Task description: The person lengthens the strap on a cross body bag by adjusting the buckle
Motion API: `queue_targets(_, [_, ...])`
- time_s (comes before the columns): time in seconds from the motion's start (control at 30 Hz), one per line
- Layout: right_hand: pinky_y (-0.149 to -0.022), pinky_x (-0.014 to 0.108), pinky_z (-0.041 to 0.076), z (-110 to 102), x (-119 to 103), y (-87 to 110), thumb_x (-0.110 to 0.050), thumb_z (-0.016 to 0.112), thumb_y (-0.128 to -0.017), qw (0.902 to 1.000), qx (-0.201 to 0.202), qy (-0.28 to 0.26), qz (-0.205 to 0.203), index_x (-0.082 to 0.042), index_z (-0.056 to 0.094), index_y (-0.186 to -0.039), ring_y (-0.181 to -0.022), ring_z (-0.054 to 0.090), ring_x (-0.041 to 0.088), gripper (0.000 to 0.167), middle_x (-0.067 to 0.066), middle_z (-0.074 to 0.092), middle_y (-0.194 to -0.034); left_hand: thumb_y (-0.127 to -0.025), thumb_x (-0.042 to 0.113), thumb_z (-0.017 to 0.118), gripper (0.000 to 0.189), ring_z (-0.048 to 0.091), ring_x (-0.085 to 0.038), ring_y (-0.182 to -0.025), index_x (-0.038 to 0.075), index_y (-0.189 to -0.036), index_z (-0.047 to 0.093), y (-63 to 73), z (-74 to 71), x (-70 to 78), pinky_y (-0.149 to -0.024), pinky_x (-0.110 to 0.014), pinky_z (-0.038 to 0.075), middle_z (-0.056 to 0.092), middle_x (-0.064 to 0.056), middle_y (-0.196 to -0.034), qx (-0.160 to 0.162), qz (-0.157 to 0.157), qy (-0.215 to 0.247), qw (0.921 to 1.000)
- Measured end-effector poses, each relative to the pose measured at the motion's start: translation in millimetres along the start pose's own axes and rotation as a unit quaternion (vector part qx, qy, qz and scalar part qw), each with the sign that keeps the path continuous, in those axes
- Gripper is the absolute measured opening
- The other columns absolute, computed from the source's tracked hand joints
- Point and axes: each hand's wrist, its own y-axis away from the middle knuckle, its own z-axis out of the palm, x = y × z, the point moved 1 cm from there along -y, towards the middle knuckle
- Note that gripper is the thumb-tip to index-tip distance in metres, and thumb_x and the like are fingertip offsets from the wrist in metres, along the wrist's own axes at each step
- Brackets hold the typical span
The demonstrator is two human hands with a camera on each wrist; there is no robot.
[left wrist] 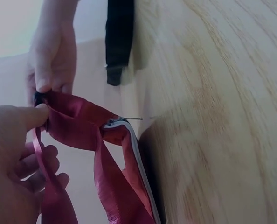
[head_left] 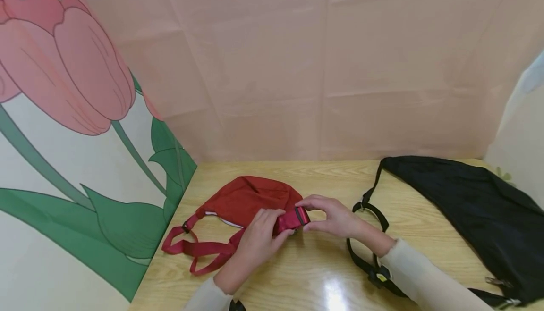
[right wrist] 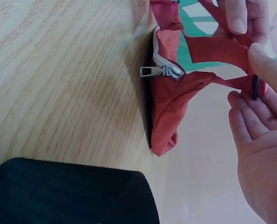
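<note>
A red waist bag (head_left: 250, 195) lies on the wooden table, its white-edged zipper towards me and a metal zipper pull (right wrist: 151, 71) hanging from the end. Lifted off the table is its red webbing strap (left wrist: 73, 126), folded through a black strap slider (head_left: 299, 215). My left hand (head_left: 261, 235) pinches the strap just left of the slider. On the other side, my right hand (head_left: 333, 216) holds the strap's folded end at the slider between thumb and fingers. The rest of the strap trails in loops (head_left: 212, 249) to a second black slider (head_left: 185, 227) at the left.
A larger black bag (head_left: 471, 207) lies at the right of the table (head_left: 323, 264). Its black strap loops (head_left: 354, 254) and buckle (head_left: 379, 277) lie close to my right forearm. Behind the table hangs a pinkish cloth (head_left: 272, 65); a tulip-printed panel (head_left: 85, 160) stands at the left.
</note>
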Motion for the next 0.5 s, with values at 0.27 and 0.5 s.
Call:
queue_targets(0.27, [-0.095,0.046,0.053,-1.4,-1.2,0.9,-0.029,0.082,-0.086,0.9999,-0.001,-0.008,0.014,-0.021,0.060,-0.136,-0.114,0.064,0.016,0.055,-0.007,0.066,-0.126,-0.091,0.037,0.074,0.044,0.054,-0.013,-0.100,0.012,-0.125,0.062,-1.9,-2.7,3.3,-0.083,-0.029,0.051,0.068,0.000,-0.114,0.001,0.000,0.024,0.9997])
queue_targets(0.5, [-0.095,0.046,0.053,-0.7,0.0,0.5,-0.031,0.081,-0.086,0.9999,-0.005,-0.009,0.012,-0.017,0.062,-0.134,-0.112,0.065,0.017,0.053,-0.005,0.067,-0.124,-0.089,0.032,0.077,0.036,0.053,-0.012,-0.096,0.012,-0.115,0.064,-2.5,-3.6,4.8,-0.080,-0.027,0.050,0.068,0.002,-0.107,0.017,0.023,0.020,0.9994])
